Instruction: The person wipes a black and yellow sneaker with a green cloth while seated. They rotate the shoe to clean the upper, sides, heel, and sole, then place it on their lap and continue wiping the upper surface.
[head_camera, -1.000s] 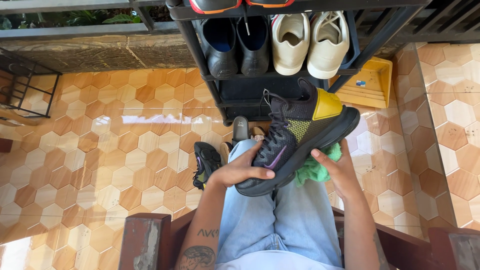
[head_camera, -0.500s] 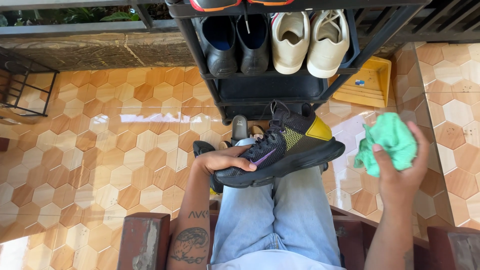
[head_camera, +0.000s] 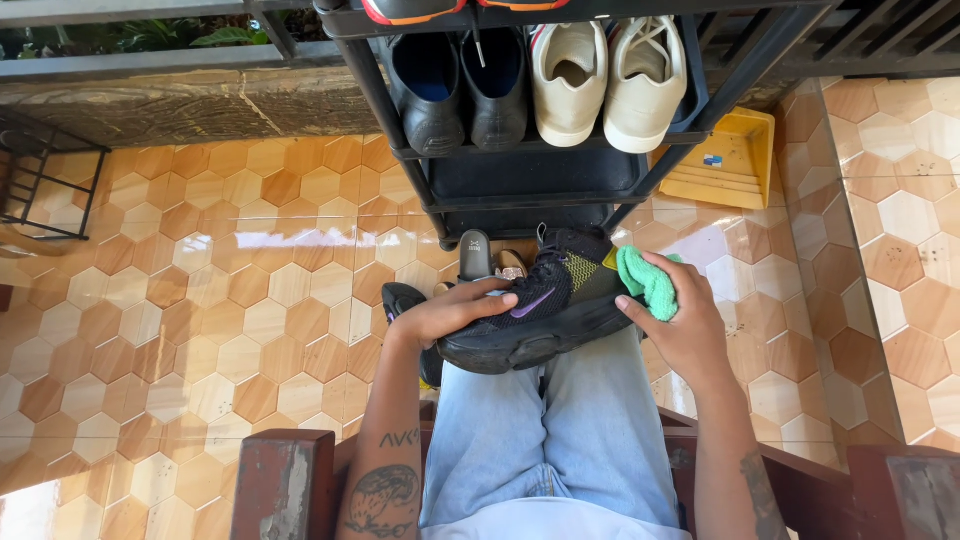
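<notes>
The sneaker (head_camera: 540, 310) lies on its side across the person's knees, just in front of the rack (head_camera: 520, 180), black with a purple mark on its flank and a yellow-green patch toward the heel. Its toe points left and its sole faces the near side. The left hand (head_camera: 455, 312) is closed over the toe end, fingers (head_camera: 495, 299) lying across the upper and thumb tucked under the sole edge, so it has the sneaker in a firm hold. The right hand (head_camera: 680, 325) is bunched around a green cloth (head_camera: 648, 280), fingers curled tight on it, and presses the cloth against the heel end of the sneaker.

The legs are in pale blue jeans (head_camera: 550, 430), and the person sits on a worn red wooden seat (head_camera: 285, 480) at the near edge. On the floor just left of the knees lies a second dark shoe (head_camera: 405, 300), partly hidden by the left wrist. A black slide (head_camera: 476, 255) sits at the foot of the rack. On the rack's shelf stand a pair of black shoes (head_camera: 460, 85) and, right of them, a pair of cream sneakers (head_camera: 605, 80). A yellow dustpan (head_camera: 725, 160) rests on the floor right of the rack. The floor (head_camera: 220, 290) is orange and cream hexagonal tile.
</notes>
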